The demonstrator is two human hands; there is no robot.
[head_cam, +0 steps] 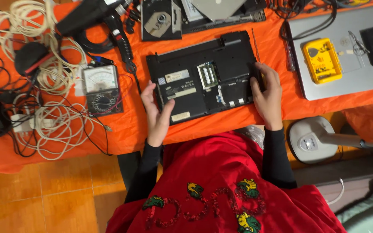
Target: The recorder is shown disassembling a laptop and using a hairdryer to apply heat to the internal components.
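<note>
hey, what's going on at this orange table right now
A person in a red garment is working on a black laptop lying upside down with its bottom compartments open. The left hand rests on its left edge; the right hand holds its right edge, apparently gripping a screwdriver. An analog multimeter and tangled white cables lie to the left.

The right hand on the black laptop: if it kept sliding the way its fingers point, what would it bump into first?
The right hand points up the table, so it would probably first meet the thin screwdriver lying beside the upturned laptop; heights are hard to judge.
</note>
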